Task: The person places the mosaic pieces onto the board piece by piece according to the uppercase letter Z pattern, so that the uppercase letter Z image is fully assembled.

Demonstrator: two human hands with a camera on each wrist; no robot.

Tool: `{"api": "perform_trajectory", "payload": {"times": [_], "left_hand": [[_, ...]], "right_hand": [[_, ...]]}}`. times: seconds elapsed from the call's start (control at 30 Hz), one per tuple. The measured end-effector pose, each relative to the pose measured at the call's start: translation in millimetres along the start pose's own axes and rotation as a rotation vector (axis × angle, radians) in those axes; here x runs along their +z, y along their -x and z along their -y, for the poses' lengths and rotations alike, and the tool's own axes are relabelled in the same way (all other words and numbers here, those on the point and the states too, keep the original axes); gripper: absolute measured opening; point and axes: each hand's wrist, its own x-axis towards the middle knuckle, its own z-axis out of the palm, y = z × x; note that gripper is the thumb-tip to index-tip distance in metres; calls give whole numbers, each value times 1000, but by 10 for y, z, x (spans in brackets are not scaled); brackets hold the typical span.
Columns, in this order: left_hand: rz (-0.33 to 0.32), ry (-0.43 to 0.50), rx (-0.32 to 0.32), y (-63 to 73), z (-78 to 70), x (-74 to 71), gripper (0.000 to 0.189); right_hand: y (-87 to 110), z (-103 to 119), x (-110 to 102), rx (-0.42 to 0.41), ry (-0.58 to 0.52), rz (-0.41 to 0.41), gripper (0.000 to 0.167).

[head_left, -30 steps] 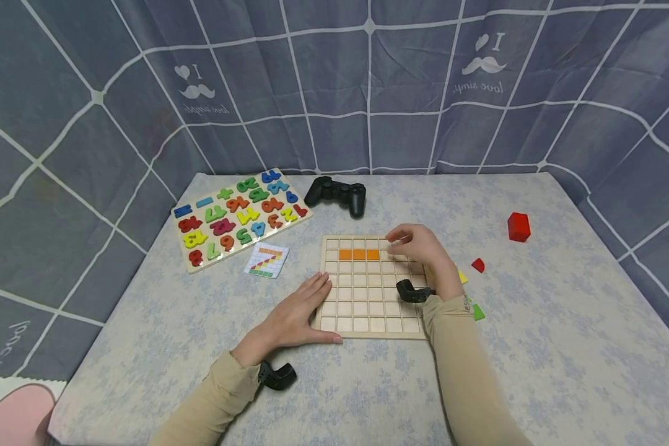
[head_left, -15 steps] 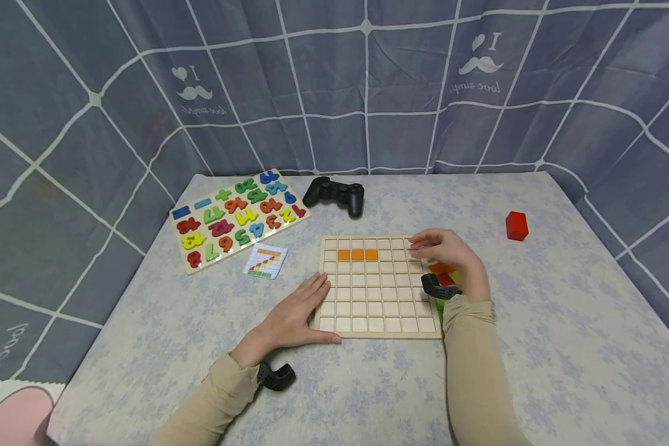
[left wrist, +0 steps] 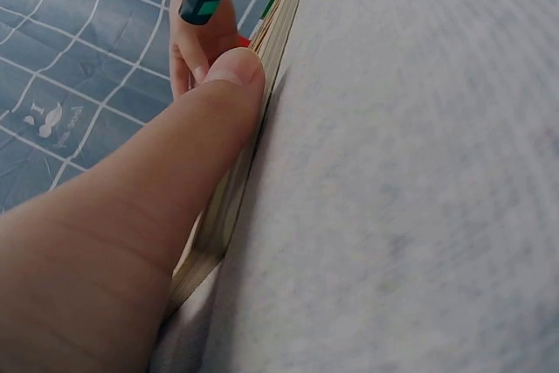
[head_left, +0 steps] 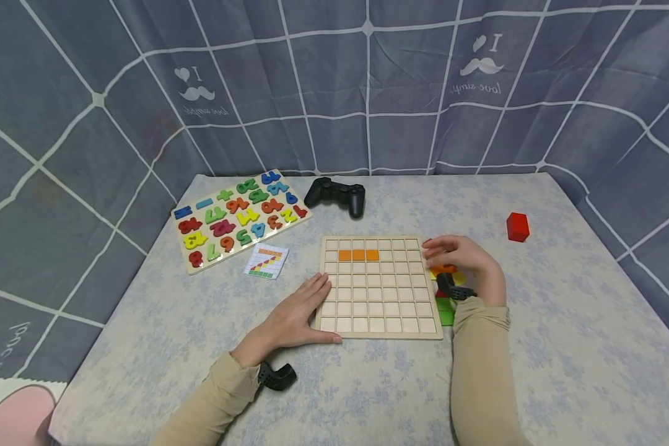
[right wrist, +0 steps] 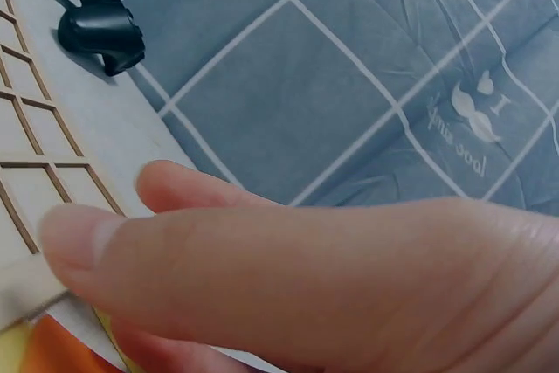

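My left hand (head_left: 298, 313) rests flat along the left edge of a wooden grid board (head_left: 368, 310), its thumb at the front corner; in the left wrist view the thumb (left wrist: 210, 120) lies against the board's side. Three orange square tiles (head_left: 358, 255) fill neighbouring cells in the second row. My right hand (head_left: 459, 254) hovers at the board's right edge with loosely bent fingers, no piece visible between them. Beneath it lie orange pieces (head_left: 443, 269), a yellow piece (head_left: 459, 278), a red piece (head_left: 440, 293) and green squares (head_left: 445, 311), partly hidden by hand and wrist camera.
A patterned card (head_left: 266, 260) lies left of the board, showing a coloured zigzag shape. Behind it is a number puzzle board (head_left: 236, 220). A black game controller (head_left: 336, 196) sits behind the grid, and a red block (head_left: 517, 227) stands at the right.
My right hand has moved right, from over the board's upper right cells to the loose pieces beside it. The left hand has stayed put, and the three orange tiles are unchanged.
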Motion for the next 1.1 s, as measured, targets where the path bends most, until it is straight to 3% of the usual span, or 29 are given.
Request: {"api": "perform_trajectory", "payload": {"times": [0.37,0.8,1.1], "left_hand": [[3,0,-5,5,0,-1,111],[5,-2,-1,0,11,6,111],[5,2,1,3,5,-3,111]], "right_hand": [[20,-115,-95,-22,-40,94,50],[21,-149,-139,-46,55,109,44],[17,-120,-145,-11,172,96,44]]}}
